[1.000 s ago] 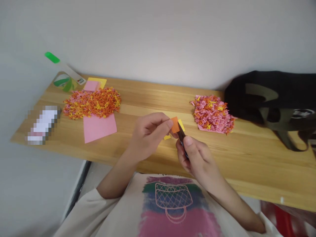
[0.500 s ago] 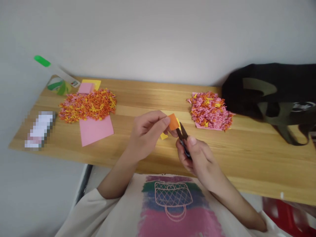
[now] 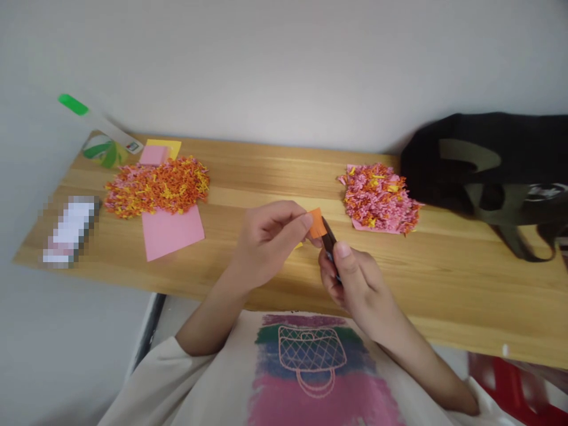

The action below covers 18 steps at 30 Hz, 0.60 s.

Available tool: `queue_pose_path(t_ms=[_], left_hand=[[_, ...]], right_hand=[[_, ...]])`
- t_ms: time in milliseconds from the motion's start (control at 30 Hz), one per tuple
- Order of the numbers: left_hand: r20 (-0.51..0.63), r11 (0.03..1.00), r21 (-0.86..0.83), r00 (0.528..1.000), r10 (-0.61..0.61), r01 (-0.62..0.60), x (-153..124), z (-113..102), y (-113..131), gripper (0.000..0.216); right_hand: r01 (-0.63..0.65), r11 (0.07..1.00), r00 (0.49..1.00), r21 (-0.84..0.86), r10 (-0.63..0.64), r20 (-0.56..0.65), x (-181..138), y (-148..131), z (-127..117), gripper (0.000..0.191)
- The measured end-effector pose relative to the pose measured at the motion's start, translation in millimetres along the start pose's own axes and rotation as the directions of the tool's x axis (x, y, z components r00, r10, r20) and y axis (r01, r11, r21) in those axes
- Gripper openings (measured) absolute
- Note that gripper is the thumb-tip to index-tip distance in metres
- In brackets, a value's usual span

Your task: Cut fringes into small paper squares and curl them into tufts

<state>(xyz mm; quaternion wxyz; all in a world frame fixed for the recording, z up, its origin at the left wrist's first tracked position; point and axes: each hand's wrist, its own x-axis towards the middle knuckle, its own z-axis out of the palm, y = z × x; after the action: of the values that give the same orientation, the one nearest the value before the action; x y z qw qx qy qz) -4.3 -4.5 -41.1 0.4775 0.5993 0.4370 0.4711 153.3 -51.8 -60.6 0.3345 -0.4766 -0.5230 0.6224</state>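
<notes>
While the left hand (image 3: 266,239) pinched a small orange paper (image 3: 316,223) between thumb and fingers, the right hand (image 3: 355,284) was closed tight around little dark scissors (image 3: 329,242), whose blades met the paper's edge over the wooden table (image 3: 275,171). One heap of paper bits (image 3: 156,184) lay at ten o'clock from the hands above a pink sheet (image 3: 172,232), and another heap (image 3: 379,198) lay at two o'clock beside a black bag (image 3: 488,165)

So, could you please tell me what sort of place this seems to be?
Probably a home or classroom craft desk: a light wooden tabletop against a plain white wall, two heaps of pink, orange and yellow paper snippets, and a flat pink paper sheet.
</notes>
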Motion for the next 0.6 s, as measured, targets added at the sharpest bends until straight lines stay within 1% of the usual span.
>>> queue_pose_path(t_ms=[167,267,300,367,400,433,467,533,600], left_hand=[[0.007,0.999,-0.038,1.000,-0.003,0.003,0,-1,-2,0.026],[-0.038,0.999,-0.030,0.999,-0.031,0.029,-2,-4,-9,0.027],[-0.058,0.998,-0.034,0.997,-0.049,0.047,-3,-6,-12,0.027],[-0.097,0.994,-0.065,0.991,-0.094,0.088,-7,-12,-19,0.027],[-0.112,0.990,-0.088,0.986,-0.122,0.112,-9,-15,-23,0.026],[-0.123,0.984,-0.111,0.981,-0.150,0.137,-12,-19,-27,0.025],[-0.128,0.978,-0.131,0.976,-0.177,0.160,-14,-22,-31,0.024],[-0.124,0.966,-0.155,0.966,-0.226,0.206,-20,-28,-38,0.022],[-0.108,0.953,-0.182,0.958,-0.266,0.244,-24,-32,-43,0.020]], right_hand=[[0.014,0.999,1.000,-0.048,-0.015,-0.009,-1,-2,3,0.047],[-0.012,0.997,1.000,-0.080,0.012,0.003,-1,0,1,0.046],[-0.004,0.992,1.000,-0.123,0.004,0.001,-1,3,-2,0.046],[0.028,0.952,0.999,-0.304,-0.040,-0.034,-2,11,-10,0.045],[0.044,0.898,0.994,-0.438,-0.084,-0.072,-3,17,-16,0.043],[0.026,0.808,0.987,-0.589,-0.114,-0.113,-5,25,-22,0.040],[-0.021,0.692,0.976,-0.721,-0.142,-0.164,-8,34,-29,0.038],[-0.074,0.485,0.964,-0.872,-0.189,-0.187,-15,53,-45,0.038],[-0.079,0.329,0.964,-0.941,-0.214,-0.156,-24,73,-60,0.038]])
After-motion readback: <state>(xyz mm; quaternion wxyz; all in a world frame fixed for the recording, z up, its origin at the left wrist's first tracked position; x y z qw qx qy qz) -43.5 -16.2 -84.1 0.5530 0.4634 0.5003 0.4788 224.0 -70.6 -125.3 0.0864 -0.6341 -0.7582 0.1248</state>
